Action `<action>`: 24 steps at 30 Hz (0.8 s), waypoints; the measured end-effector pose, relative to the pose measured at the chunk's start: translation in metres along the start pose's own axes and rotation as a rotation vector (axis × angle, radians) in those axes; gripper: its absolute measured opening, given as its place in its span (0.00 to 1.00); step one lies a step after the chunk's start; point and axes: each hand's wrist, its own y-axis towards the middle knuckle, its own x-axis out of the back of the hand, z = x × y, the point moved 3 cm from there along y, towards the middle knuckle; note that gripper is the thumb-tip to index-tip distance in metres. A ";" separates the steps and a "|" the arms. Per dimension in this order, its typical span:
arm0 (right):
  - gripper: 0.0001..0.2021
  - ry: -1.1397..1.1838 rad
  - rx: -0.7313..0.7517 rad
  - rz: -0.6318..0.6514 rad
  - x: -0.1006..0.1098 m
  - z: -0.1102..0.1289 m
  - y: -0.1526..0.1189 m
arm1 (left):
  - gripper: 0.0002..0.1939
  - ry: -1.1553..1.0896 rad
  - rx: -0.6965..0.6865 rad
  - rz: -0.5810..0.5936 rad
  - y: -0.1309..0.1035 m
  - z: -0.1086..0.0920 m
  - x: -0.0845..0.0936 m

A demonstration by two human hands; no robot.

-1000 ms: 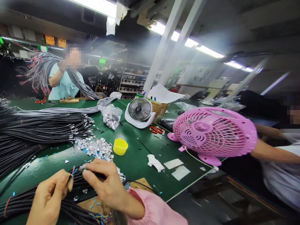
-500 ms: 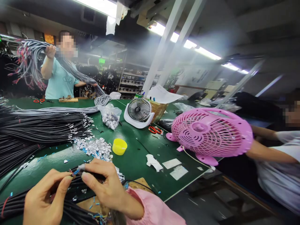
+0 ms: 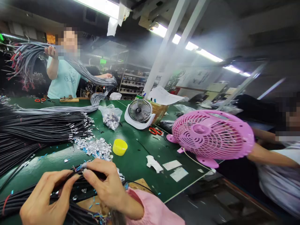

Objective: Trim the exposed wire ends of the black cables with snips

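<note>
My left hand (image 3: 48, 195) pinches a black cable close to its stripped end. Thin coloured wires (image 3: 78, 168), blue and reddish, stick out there between my two hands. The thumb and forefinger of my right hand (image 3: 106, 182) are closed on these wires, with a grey cover on the forefinger's tip. Under my hands runs a bundle of black cables (image 3: 17, 200), tied with a red band at the left. More stripped ends lie below on a brown board (image 3: 93, 203) among blue scraps.
Black cables (image 3: 42, 125) are stacked at the left, near silvery foil scraps (image 3: 98, 148). A yellow cup (image 3: 120, 147), plastic bag (image 3: 111, 117), white fan (image 3: 140, 112), red-handled scissors (image 3: 155, 131) and pink fan (image 3: 211, 134) stand or lie beyond. One person lifts grey cables (image 3: 82, 68); another sits right.
My left hand has shifted slightly, its fingertips moving right towards my right hand along the cable. Across the table, the person has raised the lower part of the grey cable bundle.
</note>
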 end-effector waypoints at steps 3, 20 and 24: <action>0.10 -0.016 0.019 -0.008 0.000 0.001 -0.001 | 0.11 0.119 -0.047 -0.026 -0.006 0.003 -0.001; 0.12 0.022 -0.042 -0.063 0.005 -0.005 0.005 | 0.26 -0.251 0.426 0.322 0.011 0.015 -0.004; 0.17 0.031 -0.127 0.019 0.002 0.006 0.014 | 0.22 -0.174 0.185 0.302 0.012 0.012 -0.003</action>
